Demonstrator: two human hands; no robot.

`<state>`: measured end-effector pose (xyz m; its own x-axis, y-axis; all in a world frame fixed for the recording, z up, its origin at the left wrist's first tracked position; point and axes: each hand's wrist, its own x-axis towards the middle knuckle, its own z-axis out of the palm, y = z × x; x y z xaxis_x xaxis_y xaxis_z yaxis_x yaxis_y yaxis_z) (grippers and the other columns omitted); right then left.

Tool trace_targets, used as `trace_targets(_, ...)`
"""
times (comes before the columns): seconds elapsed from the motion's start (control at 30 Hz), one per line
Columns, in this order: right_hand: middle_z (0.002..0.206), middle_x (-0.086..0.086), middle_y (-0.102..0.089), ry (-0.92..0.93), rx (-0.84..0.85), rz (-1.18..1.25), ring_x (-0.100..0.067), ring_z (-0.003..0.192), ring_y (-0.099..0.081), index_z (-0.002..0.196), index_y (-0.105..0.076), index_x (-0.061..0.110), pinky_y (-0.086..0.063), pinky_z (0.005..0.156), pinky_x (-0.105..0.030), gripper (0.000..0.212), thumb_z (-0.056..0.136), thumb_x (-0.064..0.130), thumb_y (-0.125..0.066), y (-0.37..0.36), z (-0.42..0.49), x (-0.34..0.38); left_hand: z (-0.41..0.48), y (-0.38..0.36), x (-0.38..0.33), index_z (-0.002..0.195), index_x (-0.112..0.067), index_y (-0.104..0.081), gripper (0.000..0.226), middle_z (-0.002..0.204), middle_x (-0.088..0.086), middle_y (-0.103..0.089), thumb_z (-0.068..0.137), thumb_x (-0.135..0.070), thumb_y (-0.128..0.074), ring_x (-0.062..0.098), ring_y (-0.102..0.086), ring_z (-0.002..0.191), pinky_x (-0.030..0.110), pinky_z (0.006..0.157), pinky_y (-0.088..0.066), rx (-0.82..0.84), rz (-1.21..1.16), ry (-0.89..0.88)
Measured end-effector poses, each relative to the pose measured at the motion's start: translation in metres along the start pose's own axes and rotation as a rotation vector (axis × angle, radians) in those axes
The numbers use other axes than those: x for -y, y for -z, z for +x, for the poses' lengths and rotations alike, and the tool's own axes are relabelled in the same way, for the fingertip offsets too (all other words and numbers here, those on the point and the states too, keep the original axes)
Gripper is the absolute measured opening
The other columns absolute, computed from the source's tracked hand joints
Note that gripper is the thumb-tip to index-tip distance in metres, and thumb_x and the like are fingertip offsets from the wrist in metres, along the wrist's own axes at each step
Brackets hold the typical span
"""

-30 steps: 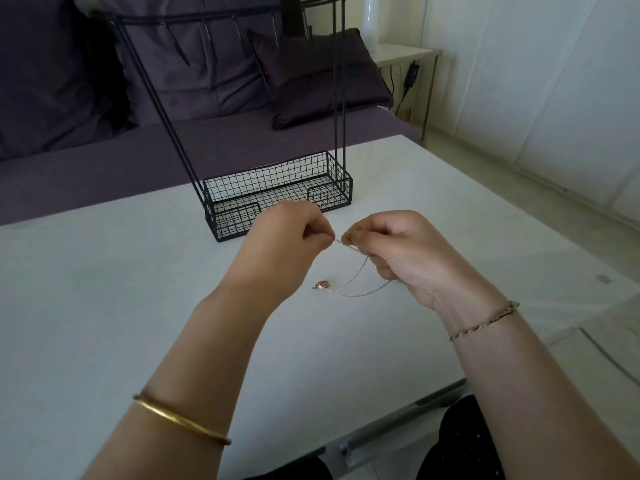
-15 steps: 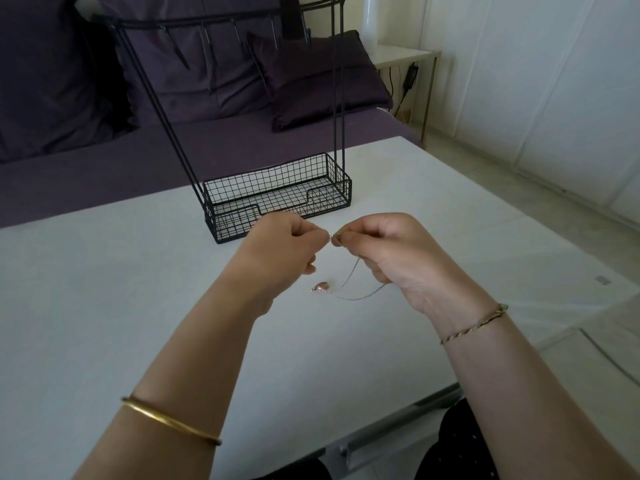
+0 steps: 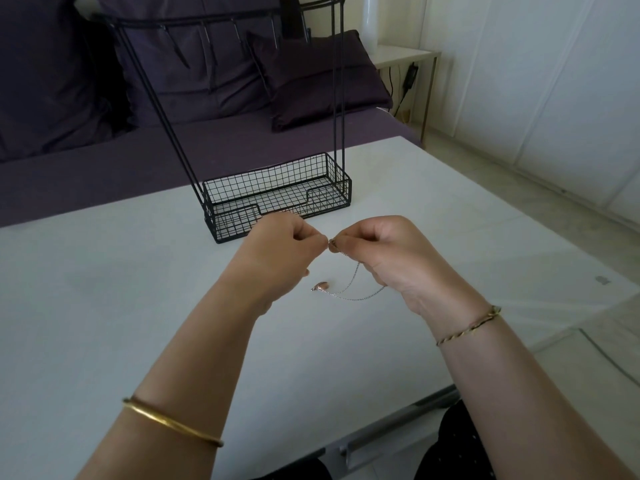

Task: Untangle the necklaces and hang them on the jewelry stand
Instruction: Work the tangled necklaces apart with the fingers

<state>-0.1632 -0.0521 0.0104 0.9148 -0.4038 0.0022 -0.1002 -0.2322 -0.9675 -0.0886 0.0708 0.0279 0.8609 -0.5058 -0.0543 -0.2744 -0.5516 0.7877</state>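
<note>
Head view: necklace (image 3: pixel 357 271) between left hand (image 3: pixel 287 252) and right hand (image 3: pixel 389 258), pendant (image 3: pixel 321 286) down-left.

Necklace (image 3: pixel 360 297): fine silver chain with a small rose-coloured pendant (image 3: pixel 320 286). Its upper end is pinched where the fingertips of the left hand (image 3: pixel 284 251) and right hand (image 3: pixel 388 258) meet. The rest hangs in a slack loop under the right hand, with the pendant at the left end, low over the table (image 3: pixel 104 271); whether it touches cannot be told.

Stand (image 3: pixel 228 225): black wire, upright on the table just beyond the hands, with a mesh basket base, tall posts and a top bar with hooks (image 3: pixel 206 38).
</note>
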Motion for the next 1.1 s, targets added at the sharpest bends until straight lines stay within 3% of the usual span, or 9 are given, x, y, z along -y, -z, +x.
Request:
trace_targets(0.27, 0.037, 0.018, -0.047, 0.008, -0.010, -0.022, 0.004, 0.036, -0.043, 0.082, -0.071, 0.007, -0.028, 0.038, -0.007, 0.012, 0.088, 0.007, -0.061, -0.001, 0.003, -0.005, 0.000, 0.000, 0.000, 0.081, -0.010, -0.065, 0.016, 0.070, -0.008, -0.057, 0.091, -0.021, -0.057, 0.004, -0.058, 0.062, 0.038, 0.076, -0.055, 0.002, -0.001, -0.001)
trace_targets(0.43, 0.072, -0.003, -0.066, 0.044, -0.068, -0.092, -0.001, 0.055, -0.046, 0.078, -0.072, 0.009, -0.031, 0.047, -0.013, 0.011, 0.085, 0.012, -0.064, -0.004, 0.008, -0.012, -0.001, -0.001, 0.000, 0.084, -0.003, -0.063, 0.019, 0.069, -0.002, -0.056, 0.091, -0.019, -0.057, 0.014, -0.056, 0.061, 0.027, 0.059, -0.043, -0.020, 0.049, -0.019)
trace_targets(0.57, 0.060, 0.012, -0.052, 0.159, -0.113, -0.251, -0.001, 0.049, -0.044, 0.079, -0.066, 0.010, -0.030, 0.048, -0.015, 0.012, 0.088, 0.016, -0.060, -0.009, 0.011, -0.015, -0.001, -0.003, -0.003, 0.087, -0.002, -0.060, 0.016, 0.073, 0.003, -0.058, 0.091, -0.016, -0.054, 0.022, -0.055, 0.069, 0.031, 0.060, -0.046, -0.077, 0.057, -0.028)
trace_targets(0.7, 0.065, 0.009, -0.055, 0.280, -0.132, -0.350, -0.010, 0.058, -0.048, 0.082, -0.065, 0.012, -0.037, 0.055, -0.026, 0.011, 0.090, 0.015, -0.058, -0.009, 0.014, -0.008, 0.000, -0.002, -0.006, 0.090, -0.004, -0.058, 0.012, 0.091, 0.007, -0.068, 0.091, -0.012, -0.050, 0.029, -0.065, 0.094, 0.048, 0.080, -0.055, -0.100, -0.071, -0.010)
trace_targets(0.83, 0.069, 0.015, -0.051, 0.332, -0.117, -0.440, -0.001, 0.064, -0.049, 0.093, -0.067, 0.015, -0.035, 0.055, -0.011, 0.008, 0.090, 0.014, -0.060, -0.002, 0.022, 0.011, 0.002, 0.008, -0.013, 0.089, 0.002, -0.056, 0.015, 0.086, 0.003, -0.072, 0.092, -0.008, -0.045, 0.014, -0.068, 0.085, 0.037, 0.077, -0.055, -0.151, -0.242, -0.012)
trace_targets(1.03, 0.064, 0.013, -0.053, 0.397, -0.160, -0.480, -0.012, 0.069, -0.056, 0.085, -0.068, 0.014, -0.045, 0.065, -0.028, 0.006, 0.086, 0.015, -0.062, -0.001, 0.038, 0.051, 0.006, 0.031, -0.031, 0.082, -0.010, -0.047, 0.010, 0.069, -0.001, -0.069, 0.092, -0.009, -0.044, 0.009, -0.064, 0.060, 0.022, 0.056, -0.042, -0.234, -0.366, -0.018)
trace_targets(1.1, 0.062, 0.009, -0.057, 0.411, -0.169, -0.481, -0.014, 0.068, -0.059, 0.081, -0.066, 0.015, -0.044, 0.063, -0.028, 0.007, 0.086, 0.015, -0.061, -0.001, 0.043, 0.064, 0.007, 0.042, -0.041, 0.086, -0.009, -0.048, 0.007, 0.064, -0.002, -0.064, 0.091, -0.009, -0.044, 0.011, -0.059, 0.057, 0.024, 0.059, -0.045, -0.256, -0.353, -0.038)
